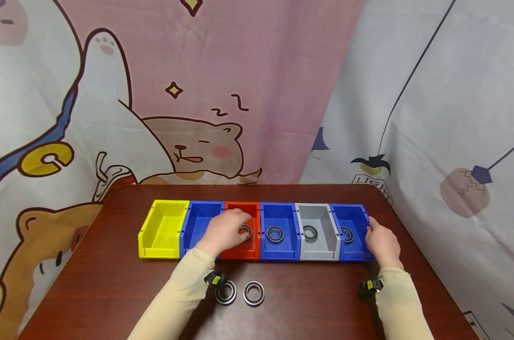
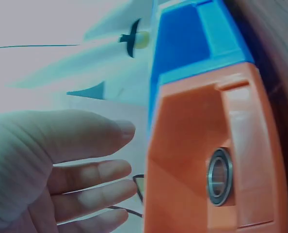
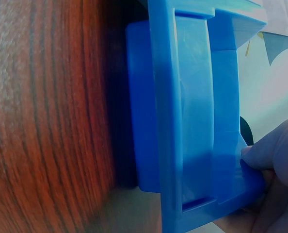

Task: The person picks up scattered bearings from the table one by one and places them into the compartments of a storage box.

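My left hand (image 1: 224, 230) is over the red bin (image 1: 240, 254), fingers loosely extended and holding nothing. Inside that bin a ring-shaped ball bearing (image 2: 220, 177) lies near the front lip, apart from the fingers in the left wrist view. At the row's right end, my right hand (image 1: 383, 243) grips the outer side wall of a blue bin (image 3: 197, 111), thumb on the wall's edge and other fingers outside. This blue bin holds another bearing (image 1: 347, 234), leaning by its left wall.
Left of the red bin stand a blue bin (image 1: 195, 226) and a yellow bin (image 1: 160, 253). A blue bin (image 1: 280, 255) and a grey bin (image 1: 318, 255) to its right each hold a bearing. Two bearings, left (image 1: 233, 293) and right (image 1: 263, 293), lie on the brown table (image 1: 303, 302).
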Available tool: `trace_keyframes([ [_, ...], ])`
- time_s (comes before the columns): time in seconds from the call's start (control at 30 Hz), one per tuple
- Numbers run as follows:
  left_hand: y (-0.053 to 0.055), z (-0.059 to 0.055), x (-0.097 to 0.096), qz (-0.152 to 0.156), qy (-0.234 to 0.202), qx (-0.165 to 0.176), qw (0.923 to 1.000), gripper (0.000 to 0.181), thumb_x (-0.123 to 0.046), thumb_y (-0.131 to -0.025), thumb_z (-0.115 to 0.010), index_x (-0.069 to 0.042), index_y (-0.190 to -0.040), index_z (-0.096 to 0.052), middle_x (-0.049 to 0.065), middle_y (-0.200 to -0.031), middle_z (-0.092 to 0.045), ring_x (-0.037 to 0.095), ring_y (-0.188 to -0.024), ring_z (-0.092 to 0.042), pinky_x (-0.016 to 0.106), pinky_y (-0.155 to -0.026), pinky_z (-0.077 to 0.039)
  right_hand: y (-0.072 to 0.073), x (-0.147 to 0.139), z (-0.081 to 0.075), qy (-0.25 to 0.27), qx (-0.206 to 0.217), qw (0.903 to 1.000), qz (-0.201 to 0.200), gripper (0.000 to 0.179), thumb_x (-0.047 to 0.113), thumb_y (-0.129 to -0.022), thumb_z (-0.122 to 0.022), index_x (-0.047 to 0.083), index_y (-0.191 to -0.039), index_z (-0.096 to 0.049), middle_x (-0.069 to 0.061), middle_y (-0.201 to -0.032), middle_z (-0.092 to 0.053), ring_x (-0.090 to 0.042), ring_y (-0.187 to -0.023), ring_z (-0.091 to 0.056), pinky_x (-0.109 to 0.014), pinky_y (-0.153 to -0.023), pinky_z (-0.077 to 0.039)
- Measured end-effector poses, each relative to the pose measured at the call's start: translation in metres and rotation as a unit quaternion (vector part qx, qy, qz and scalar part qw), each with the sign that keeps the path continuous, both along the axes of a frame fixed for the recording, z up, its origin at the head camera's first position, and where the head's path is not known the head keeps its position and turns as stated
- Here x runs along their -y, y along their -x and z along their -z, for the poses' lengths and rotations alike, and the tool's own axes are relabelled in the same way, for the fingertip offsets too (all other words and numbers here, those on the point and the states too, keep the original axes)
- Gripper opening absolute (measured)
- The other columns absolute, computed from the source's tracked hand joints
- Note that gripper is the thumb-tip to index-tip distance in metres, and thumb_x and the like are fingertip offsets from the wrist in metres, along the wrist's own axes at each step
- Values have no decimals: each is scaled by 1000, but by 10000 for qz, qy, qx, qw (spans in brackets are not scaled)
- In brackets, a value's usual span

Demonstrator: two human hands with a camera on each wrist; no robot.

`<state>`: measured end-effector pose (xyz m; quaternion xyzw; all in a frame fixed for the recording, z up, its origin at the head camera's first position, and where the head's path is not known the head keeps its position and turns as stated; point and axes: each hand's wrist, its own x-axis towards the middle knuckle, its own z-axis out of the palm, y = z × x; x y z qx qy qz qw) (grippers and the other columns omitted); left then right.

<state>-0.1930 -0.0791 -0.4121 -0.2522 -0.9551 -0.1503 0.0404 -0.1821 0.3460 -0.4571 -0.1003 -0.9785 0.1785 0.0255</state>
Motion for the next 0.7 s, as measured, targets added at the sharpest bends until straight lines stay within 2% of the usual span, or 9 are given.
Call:
trace_keyframes([
  [0.27,-15,-6,11,-69,-376,-217,9990,39,-22,-81,-80,-13,-118,-72,4,-111,-70,22,-100,-64,40,-83,-55,0,0,-1,9,61,10000,29,47,11,-101,-43,-9,-143,-37,-41,-127,-50,-57,-103,-56,-65,-79,-49],
  [0.5,-28,-5,20,172,-818,-573,9948,37,-18,-81,-80,-11,-117,-72,6,-111,-71,25,-103,-65,42,-88,-53,1,0,-1,68,154,9998,97,48,12,-102,-43,-9,-145,-35,-41,-130,-48,-57,-106,-55,-65,-80,-48],
  [0.57,-31,-4,23,220,-929,-578,9937,36,-17,-81,-79,-10,-116,-72,5,-111,-71,25,-103,-65,41,-89,-53,1,0,-1,85,172,9998,114,49,12,-102,-43,-8,-146,-35,-40,-130,-48,-57,-107,-54,-65,-80,-48],
  [0.7,-38,-3,28,357,-1107,-380,9925,39,-17,-82,-79,-10,-120,-71,5,-115,-70,25,-106,-65,41,-92,-52,1,0,-1,71,134,9998,91,48,12,-102,-43,-8,-145,-35,-40,-130,-49,-57,-106,-55,-65,-80,-48],
])
